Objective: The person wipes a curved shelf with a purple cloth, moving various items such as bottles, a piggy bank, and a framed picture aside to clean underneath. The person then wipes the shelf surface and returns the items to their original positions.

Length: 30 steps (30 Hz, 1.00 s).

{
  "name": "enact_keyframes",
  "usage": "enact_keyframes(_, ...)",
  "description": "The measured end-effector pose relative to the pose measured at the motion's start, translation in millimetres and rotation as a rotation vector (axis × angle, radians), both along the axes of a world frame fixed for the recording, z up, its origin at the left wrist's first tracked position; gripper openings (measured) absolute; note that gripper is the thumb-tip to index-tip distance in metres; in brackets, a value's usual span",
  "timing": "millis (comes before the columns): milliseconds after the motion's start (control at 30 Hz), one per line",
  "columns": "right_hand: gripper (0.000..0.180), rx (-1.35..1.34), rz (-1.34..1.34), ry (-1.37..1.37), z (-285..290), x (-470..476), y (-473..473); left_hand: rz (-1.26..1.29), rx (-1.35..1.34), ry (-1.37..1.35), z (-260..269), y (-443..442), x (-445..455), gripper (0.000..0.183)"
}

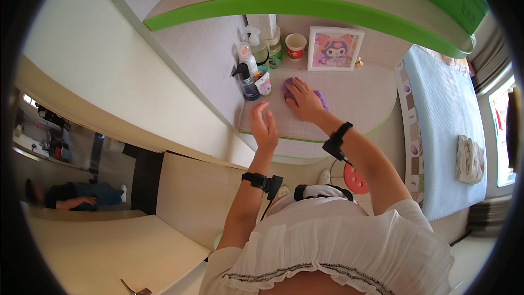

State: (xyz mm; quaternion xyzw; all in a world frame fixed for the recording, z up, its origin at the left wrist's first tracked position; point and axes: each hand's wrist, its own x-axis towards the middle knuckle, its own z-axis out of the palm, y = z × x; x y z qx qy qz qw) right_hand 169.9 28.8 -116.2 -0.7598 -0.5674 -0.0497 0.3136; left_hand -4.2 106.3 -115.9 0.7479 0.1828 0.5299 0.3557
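A purple cloth lies on the pale shelf top, pressed flat under my right hand. My left hand hangs over the shelf's front left part, fingers curved and apart, holding nothing. Just beyond it stand a dark pump bottle and a small packet with pink print. Behind these are a white bottle with an orange top and a clear spray bottle. Farther back are a red and white paper cup and a white picture frame with a cartoon figure.
A green-edged upper shelf overhangs the back. To the right is a bed with a light blue cover and a folded cloth. A red stool stands by my feet. Through the doorway at left, another person is visible.
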Motion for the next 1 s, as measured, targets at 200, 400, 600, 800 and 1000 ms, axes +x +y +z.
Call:
enact_keyframes(200,0.05,0.022,0.073,0.023,11.5,-53.6,-42.2,0.074,0.006,0.027,-0.6,6.5,-33.8,0.027)
enact_keyframes(400,0.047,0.04,0.147,0.077,8.5,-97.3,-6.3,0.039,0.032,0.082,4.8,3.2,-41.3,0.033)
enact_keyframes(600,0.048,0.106,0.204,0.069,0.2,-129.2,19.1,-0.017,0.084,0.102,1.1,3.4,-49.2,0.035)
enact_keyframes(800,0.039,0.086,0.139,0.026,13.0,-109.3,-14.1,-0.133,0.047,0.183,11.6,-6.1,-37.9,0.032)
enact_keyframes(1000,0.034,0.089,-0.166,-0.054,3.5,-15.6,-91.4,-0.181,0.075,0.271,25.5,-14.5,-16.2,0.037)
